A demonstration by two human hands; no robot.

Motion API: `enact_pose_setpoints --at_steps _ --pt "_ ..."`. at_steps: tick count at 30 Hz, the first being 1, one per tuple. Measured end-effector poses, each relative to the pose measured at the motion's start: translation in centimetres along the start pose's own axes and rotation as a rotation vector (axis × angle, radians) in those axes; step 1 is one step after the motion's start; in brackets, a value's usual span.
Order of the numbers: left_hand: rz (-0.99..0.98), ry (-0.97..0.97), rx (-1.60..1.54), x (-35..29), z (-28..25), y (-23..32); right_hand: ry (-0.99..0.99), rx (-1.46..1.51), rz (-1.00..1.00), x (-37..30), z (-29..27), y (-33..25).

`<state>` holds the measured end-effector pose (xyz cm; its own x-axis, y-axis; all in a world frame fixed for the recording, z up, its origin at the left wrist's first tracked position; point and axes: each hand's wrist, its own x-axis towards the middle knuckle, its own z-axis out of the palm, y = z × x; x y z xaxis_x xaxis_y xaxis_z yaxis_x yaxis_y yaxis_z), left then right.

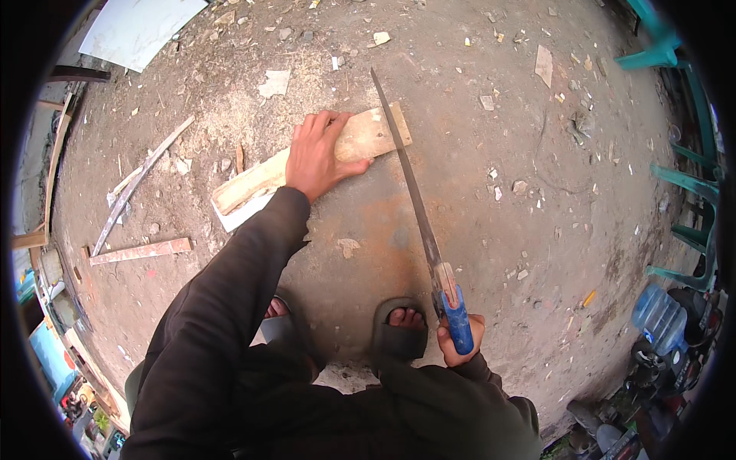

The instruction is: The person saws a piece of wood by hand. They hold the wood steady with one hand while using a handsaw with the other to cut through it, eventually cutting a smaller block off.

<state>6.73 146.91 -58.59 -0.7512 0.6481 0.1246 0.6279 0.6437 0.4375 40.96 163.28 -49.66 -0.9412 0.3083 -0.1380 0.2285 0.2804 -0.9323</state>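
Observation:
A pale wooden board (366, 136) lies slanted over the ground in front of me, its right end higher in the picture. Across its middle my left hand (316, 156) is pressed, fingers over the far edge and thumb stretched along the near side. My right hand (461, 337) is wrapped around the blue handle of a handsaw (416, 195). The long dark blade reaches forward and crosses the board near its right end; whether the teeth have cut in cannot be made out. A white piece (244, 212) shows beneath the board's left end.
Wood strips (146, 184) and a short flat stick (142, 251) lie on the left. A white sheet (138, 31) sits at the far left. Green plastic chairs (690, 184) and a clear blue water jug (658, 318) stand at the right. Sawdust and chips litter the ground.

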Motion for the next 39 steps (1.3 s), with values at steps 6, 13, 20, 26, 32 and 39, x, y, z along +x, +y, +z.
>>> enact_pose_setpoints --at_steps 6,13,20,26,32,39 --pt "-0.015 -0.019 -0.044 0.6 -0.2 0.4 -0.001 -0.117 -0.026 1.8 0.3 2.5" --pt "0.016 -0.002 -0.028 0.4 -0.7 -0.1 -0.044 -0.076 -0.050 5.9 0.8 0.6" --pt "0.048 -0.037 -0.017 0.9 0.0 0.3 -0.022 -0.080 -0.046 -0.5 -1.6 2.5" --pt "-0.004 0.099 -0.070 0.4 -0.5 -0.2 -0.027 0.043 0.031 3.8 2.0 -1.0" --pt "0.005 0.041 -0.064 0.2 0.5 2.0 0.005 0.103 0.121 -0.5 0.3 1.1" --pt "-0.004 0.042 -0.056 0.6 -0.4 0.1 -0.007 0.048 0.047 1.9 2.4 1.9"
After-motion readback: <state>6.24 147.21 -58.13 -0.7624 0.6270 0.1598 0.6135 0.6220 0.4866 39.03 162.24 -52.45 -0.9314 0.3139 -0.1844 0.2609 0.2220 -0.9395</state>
